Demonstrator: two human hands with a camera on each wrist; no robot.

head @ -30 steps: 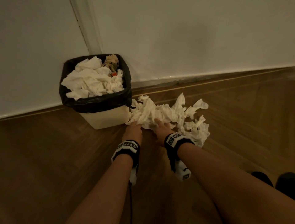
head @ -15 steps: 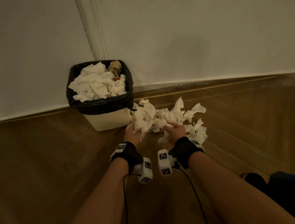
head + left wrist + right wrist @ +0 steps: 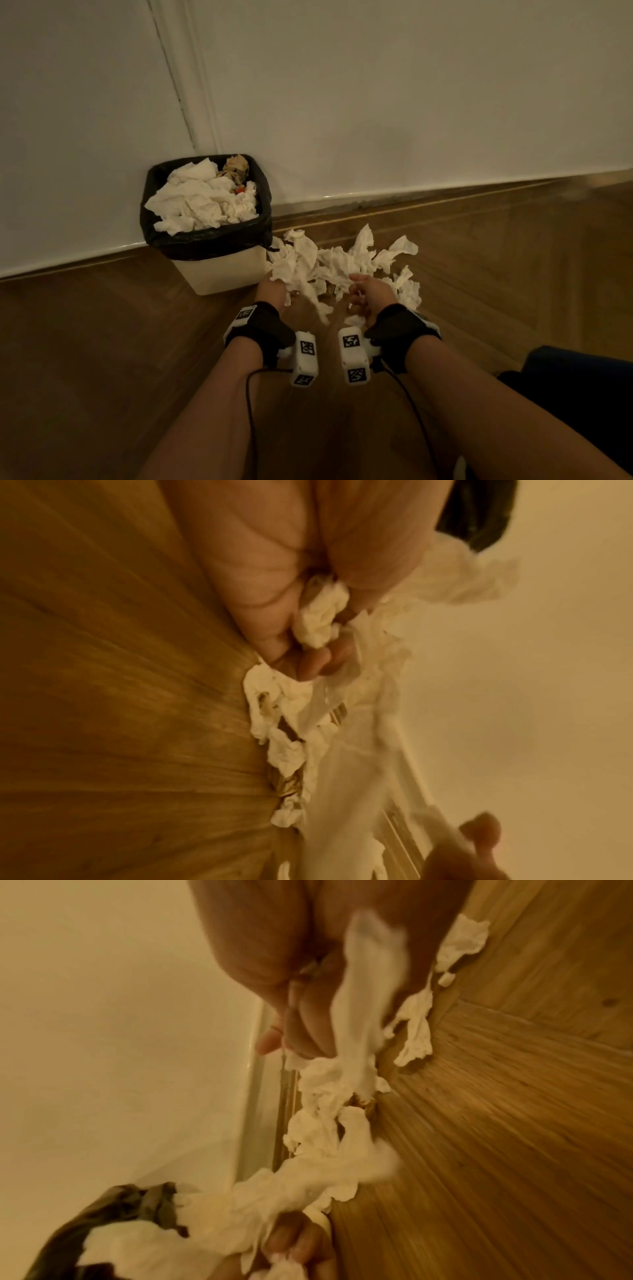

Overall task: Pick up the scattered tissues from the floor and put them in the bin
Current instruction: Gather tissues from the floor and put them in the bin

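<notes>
A cream bin (image 3: 224,274) with a black liner (image 3: 205,240) stands against the wall, heaped with white tissues (image 3: 202,202). More crumpled tissues (image 3: 342,263) lie in a pile on the wooden floor just right of it. My left hand (image 3: 279,289) grips a bunch of tissues at the pile's near left edge; its fingers curl round a wad (image 3: 318,623). My right hand (image 3: 363,291) grips tissues at the pile's near right side, and a blurred strip (image 3: 366,993) trails from its curled fingers. The bin liner (image 3: 120,1213) shows beside my left hand (image 3: 298,1242).
A white wall (image 3: 411,102) with a skirting line runs behind the bin and pile. Bare wooden floor (image 3: 102,342) spreads left and right of my arms. A dark blue object (image 3: 582,394) sits at the lower right. A brown crumpled scrap (image 3: 236,168) lies in the bin.
Both hands went from lying flat on the pile to gripping tissues, with wrists turned inward. They have drawn back slightly toward me, tugging tissues off the pile's near edge.
</notes>
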